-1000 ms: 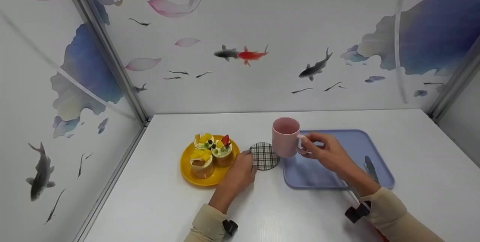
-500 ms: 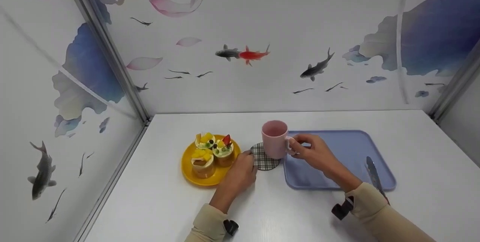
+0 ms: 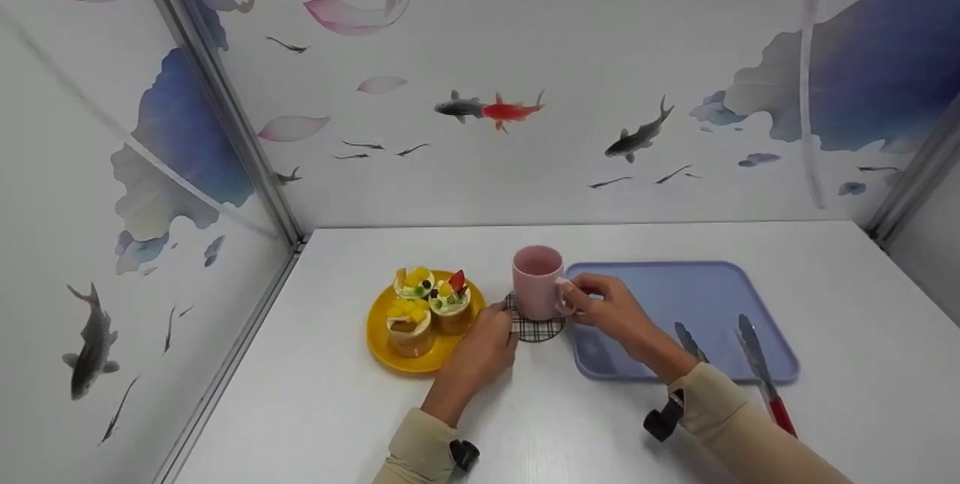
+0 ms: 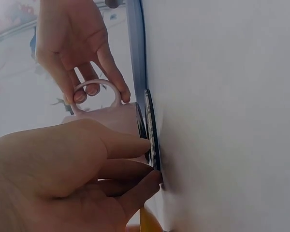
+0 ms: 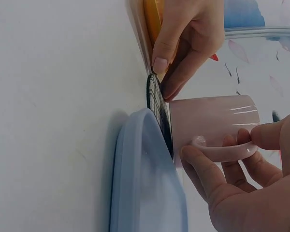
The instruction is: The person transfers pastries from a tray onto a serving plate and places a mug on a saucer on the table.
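Observation:
In the head view, my right hand (image 3: 615, 315) grips the handle of a pink mug (image 3: 538, 285). The mug is upright over the far part of a round plaid coaster (image 3: 538, 332); whether its base fully touches is hard to tell. My left hand (image 3: 480, 353) pinches the coaster's left edge between thumb and fingers, as the left wrist view shows at the coaster (image 4: 152, 128). In the right wrist view, fingers of the right hand (image 5: 256, 193) curl through the handle of the mug (image 5: 212, 121).
A yellow plate (image 3: 379, 349) with several fruit-topped dessert cups (image 3: 411, 330) stands left of the left hand. On the right lies a blue tray (image 3: 645, 278), its left edge beside the coaster. Red-handled metal tongs (image 3: 757, 349) rest across its front edge. White panels enclose the table.
My right hand has brought the mug left and down from beside the coaster to over it. More of the tongs shows now. The left hand stays at the coaster's edge.

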Demonstrator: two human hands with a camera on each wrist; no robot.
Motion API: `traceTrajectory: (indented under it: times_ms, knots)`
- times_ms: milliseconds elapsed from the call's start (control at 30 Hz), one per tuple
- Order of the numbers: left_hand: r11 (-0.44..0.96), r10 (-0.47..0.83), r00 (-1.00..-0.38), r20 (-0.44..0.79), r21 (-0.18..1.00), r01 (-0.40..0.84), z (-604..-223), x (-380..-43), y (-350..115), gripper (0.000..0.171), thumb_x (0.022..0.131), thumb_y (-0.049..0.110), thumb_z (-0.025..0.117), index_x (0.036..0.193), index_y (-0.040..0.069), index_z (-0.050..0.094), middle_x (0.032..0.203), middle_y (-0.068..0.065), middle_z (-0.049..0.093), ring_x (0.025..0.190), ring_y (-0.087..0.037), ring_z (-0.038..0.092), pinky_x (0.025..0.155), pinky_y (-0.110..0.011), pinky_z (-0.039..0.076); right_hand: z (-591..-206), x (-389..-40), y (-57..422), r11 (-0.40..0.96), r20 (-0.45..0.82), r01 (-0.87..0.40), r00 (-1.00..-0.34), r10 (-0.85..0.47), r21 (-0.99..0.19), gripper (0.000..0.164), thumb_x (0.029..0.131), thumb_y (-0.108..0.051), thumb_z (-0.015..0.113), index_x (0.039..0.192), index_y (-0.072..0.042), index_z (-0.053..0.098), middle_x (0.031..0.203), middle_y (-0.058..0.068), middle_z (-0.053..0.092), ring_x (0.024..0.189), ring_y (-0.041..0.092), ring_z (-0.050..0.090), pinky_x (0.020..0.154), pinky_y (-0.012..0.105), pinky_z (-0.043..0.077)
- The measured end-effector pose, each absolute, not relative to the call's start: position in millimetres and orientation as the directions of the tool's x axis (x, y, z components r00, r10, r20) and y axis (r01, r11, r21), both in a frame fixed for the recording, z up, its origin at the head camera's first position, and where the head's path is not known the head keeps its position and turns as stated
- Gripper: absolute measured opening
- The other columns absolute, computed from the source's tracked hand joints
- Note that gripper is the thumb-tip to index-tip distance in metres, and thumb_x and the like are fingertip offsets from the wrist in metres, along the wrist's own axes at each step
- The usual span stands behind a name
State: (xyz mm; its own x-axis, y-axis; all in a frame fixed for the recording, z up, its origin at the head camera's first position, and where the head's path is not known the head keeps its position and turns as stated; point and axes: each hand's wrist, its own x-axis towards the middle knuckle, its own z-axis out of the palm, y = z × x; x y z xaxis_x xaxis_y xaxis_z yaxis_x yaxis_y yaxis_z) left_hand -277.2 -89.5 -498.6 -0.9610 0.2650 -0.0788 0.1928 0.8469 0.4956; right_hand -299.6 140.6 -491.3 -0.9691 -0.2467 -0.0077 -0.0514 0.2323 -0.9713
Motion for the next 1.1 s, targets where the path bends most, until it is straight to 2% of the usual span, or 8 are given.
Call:
traceTrajectory:
  times_ms: [267, 467, 600, 833, 1100]
  knots:
    - [0.847, 0.282, -0.956, -0.074, 0.487, 0.213, -499, -279, -91, 0.021, 0.106, 0.01, 0.067, 0.123, -0.001, 0.073, 0.118, -0.013, 0.073, 0.104, -0.022, 0.067, 0.104, -0.038, 0.064, -496, -297, 135, 0.232, -0.016, -0.045, -0.967, -0.255, -0.972, 0.042, 0.107, -0.043, 0.068, 0.115, -0.002, 0.074, 0.122, 0.02, 0.068, 0.12, 0.032, 0.067, 0.104, 0.045, 0.063]
    - [0.862, 0.295, -0.953, -0.065, 0.449, 0.236, -499, -276, -92, 0.036, 0.105, 0.009, 0.07, 0.14, 0.0, 0.067, 0.139, -0.015, 0.071, 0.124, -0.025, 0.069, 0.112, -0.04, 0.059, -497, -291, 128, 0.204, -0.04, -0.015, -0.965, -0.26, -0.979, 0.042, 0.107, -0.042, 0.068, 0.116, 0.0, 0.073, 0.122, 0.02, 0.066, 0.118, 0.031, 0.066, 0.103, 0.045, 0.064]
    - [0.868, 0.3, -0.952, -0.056, 0.43, 0.248, -499, -275, -91, 0.041, 0.104, 0.009, 0.071, 0.144, 0.001, 0.065, 0.143, -0.014, 0.069, 0.128, -0.026, 0.068, 0.114, -0.04, 0.057, -497, -287, 125, 0.182, -0.054, 0.005, -0.963, -0.264, -0.983, 0.044, 0.107, -0.042, 0.069, 0.115, 0.001, 0.073, 0.118, 0.02, 0.067, 0.113, 0.031, 0.067, 0.101, 0.043, 0.064]
    - [0.864, 0.287, -0.958, -0.02, 0.438, 0.25, -500, -277, -89, 0.039, 0.103, 0.008, 0.073, 0.14, 0.0, 0.068, 0.137, -0.014, 0.073, 0.124, -0.026, 0.069, 0.115, -0.041, 0.057, -500, -283, 126, 0.167, -0.047, -0.002, -0.957, -0.287, -0.986, 0.048, 0.107, -0.044, 0.068, 0.112, 0.004, 0.072, 0.111, 0.022, 0.068, 0.107, 0.031, 0.067, 0.098, 0.043, 0.062]
    - [0.854, 0.26, -0.965, -0.03, 0.473, 0.215, -500, -277, -88, 0.034, 0.103, 0.008, 0.072, 0.136, 0.001, 0.069, 0.131, -0.013, 0.075, 0.118, -0.025, 0.07, 0.113, -0.041, 0.059, -503, -279, 125, 0.171, -0.04, -0.014, -0.951, -0.306, -0.985, 0.043, 0.107, -0.039, 0.068, 0.112, 0.004, 0.073, 0.112, 0.021, 0.069, 0.108, 0.03, 0.066, 0.1, 0.041, 0.063]
